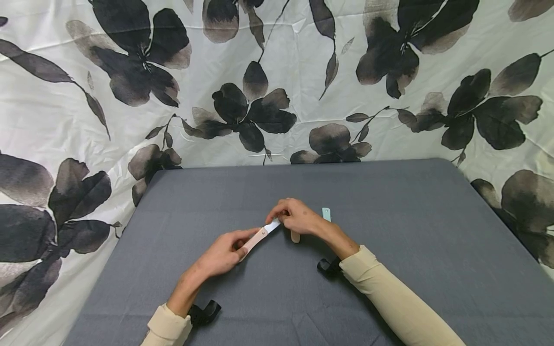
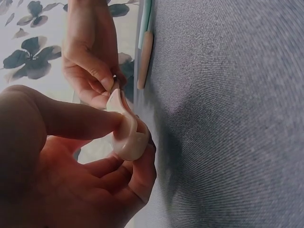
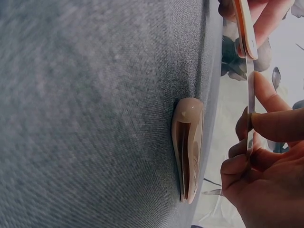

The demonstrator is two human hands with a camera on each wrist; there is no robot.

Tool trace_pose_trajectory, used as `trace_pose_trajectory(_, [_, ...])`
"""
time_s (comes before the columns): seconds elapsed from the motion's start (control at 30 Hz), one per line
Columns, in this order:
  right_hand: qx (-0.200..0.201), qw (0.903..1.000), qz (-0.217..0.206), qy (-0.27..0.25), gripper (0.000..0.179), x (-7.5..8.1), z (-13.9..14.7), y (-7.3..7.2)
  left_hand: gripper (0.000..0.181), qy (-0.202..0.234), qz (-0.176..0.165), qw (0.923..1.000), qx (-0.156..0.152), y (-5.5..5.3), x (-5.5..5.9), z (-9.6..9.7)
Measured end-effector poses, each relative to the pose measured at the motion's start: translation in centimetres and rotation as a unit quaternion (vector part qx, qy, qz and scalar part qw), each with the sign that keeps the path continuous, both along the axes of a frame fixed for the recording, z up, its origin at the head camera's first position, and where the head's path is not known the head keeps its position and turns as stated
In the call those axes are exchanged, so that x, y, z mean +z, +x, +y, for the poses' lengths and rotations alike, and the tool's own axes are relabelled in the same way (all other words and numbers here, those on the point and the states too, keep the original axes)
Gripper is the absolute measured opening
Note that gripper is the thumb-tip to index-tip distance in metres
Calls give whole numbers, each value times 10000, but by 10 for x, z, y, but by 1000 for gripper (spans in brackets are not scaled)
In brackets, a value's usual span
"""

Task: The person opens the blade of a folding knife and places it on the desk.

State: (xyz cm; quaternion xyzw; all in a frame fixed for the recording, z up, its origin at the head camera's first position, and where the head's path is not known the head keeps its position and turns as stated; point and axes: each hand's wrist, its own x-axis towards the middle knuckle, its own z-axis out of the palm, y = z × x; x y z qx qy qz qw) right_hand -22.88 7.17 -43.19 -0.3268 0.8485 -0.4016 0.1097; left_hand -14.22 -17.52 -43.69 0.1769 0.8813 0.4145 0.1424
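Observation:
A folding knife with a pale pink handle (image 1: pixel 254 243) is held between both hands above the cloth, its blade (image 1: pixel 272 225) swung out. My left hand (image 1: pixel 222 252) grips the handle, thumb on one side and fingers on the other; the handle's rounded end (image 2: pixel 130 146) faces the left wrist camera. At the other end, my right hand (image 1: pixel 298 216) pinches the blade (image 3: pixel 251 85) between thumb and fingers. Below the right hand, a folded tan-handled knife (image 3: pixel 187 147) lies on the cloth, partly hidden in the head view. Behind the right wrist, a mint-green handle (image 1: pixel 326 214) is partly covered.
A grey cloth (image 1: pixel 372 202) covers the table. A white curtain with dark flowers (image 1: pixel 268 72) hangs behind the far edge. Black wrist mounts (image 1: pixel 329 268) sit under both forearms, close to the cloth.

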Motion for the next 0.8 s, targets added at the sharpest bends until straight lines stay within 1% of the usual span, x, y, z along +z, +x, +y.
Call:
trace_pose_trajectory(0.37, [113,9999,109,5,48,3,-1,0,51,27,143,9998,-100,-1,0,-2])
trace_pose_trajectory(0.53, [97,9999,119,13,47,3,-1,0,50,6,204,9998,-52,-1,0,-2])
trace_pose_trajectory(0.67, [-89,10000,24,-33,40,4,-1,-2,51,117,202,9997,109,0,-2,0])
trace_pose_trajectory(0.8, [-375,9981,-304,-381,31,5,0,-4,53,392,87,9989,243,0,-4,3])
